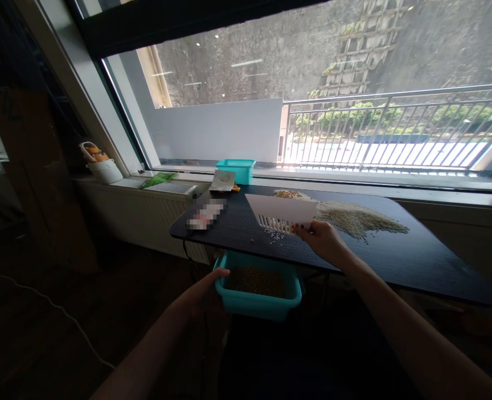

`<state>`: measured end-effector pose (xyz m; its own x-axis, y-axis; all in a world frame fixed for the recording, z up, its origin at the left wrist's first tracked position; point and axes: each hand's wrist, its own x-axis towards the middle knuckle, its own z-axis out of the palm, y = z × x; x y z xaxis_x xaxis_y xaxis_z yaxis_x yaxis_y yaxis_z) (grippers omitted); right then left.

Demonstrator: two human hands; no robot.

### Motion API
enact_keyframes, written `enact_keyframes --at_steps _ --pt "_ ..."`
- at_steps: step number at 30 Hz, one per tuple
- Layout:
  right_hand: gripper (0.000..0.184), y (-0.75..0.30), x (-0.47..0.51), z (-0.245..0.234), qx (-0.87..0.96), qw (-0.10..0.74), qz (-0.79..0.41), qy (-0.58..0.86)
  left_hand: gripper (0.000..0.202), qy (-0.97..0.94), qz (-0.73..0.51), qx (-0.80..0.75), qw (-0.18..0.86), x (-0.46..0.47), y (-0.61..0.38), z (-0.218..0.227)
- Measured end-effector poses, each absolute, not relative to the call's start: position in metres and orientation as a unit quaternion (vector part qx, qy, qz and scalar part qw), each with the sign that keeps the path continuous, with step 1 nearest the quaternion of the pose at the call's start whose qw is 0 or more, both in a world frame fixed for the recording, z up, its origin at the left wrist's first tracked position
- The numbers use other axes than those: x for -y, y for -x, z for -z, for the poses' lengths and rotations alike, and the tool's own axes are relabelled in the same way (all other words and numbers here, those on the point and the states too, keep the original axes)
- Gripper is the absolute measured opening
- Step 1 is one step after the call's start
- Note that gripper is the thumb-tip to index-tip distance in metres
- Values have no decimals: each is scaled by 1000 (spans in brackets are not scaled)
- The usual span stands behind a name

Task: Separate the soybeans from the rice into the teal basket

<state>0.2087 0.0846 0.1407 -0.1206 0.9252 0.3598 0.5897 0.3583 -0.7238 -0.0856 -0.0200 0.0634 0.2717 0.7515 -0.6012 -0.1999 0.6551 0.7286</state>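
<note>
My left hand (pixel 204 289) grips the left rim of a teal plastic tub (pixel 257 303) holding brownish beans, held just below the near edge of the black table (pixel 416 266). My right hand (pixel 323 238) holds a white slotted basket (pixel 282 212) tilted above the table, fingers closed on its lower edge. A few pale grains (pixel 276 235) lie scattered under the basket. To the right of the basket spreads a pile of white rice (pixel 356 218), with a small heap of tan beans (pixel 289 194) behind it.
A second teal tub (pixel 236 169) and a white pouch (pixel 223 180) sit at the table's far edge by the window sill. A blurred flat object (pixel 206 215) lies on the table's left. A white pot (pixel 104 169) stands on the radiator ledge. A cord crosses the dark floor (pixel 54 303).
</note>
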Motion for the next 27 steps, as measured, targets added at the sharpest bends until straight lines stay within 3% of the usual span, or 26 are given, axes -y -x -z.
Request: enact_keyframes --at_steps 8,14,19,27 --pt "39 -186 -62 -128 745 371 -317 454 63 -267 -324 -510 751 24 94 -63" --pt "42 -191 -45 -124 741 358 -379 423 74 -276 -320 -511 748 26 102 -66" --pt "44 -217 -60 -133 716 411 -257 502 76 -285 -315 -501 754 22 96 -62" --pt "38 -223 -87 -133 719 388 -158 555 66 -282 -287 -493 771 16 84 -61"
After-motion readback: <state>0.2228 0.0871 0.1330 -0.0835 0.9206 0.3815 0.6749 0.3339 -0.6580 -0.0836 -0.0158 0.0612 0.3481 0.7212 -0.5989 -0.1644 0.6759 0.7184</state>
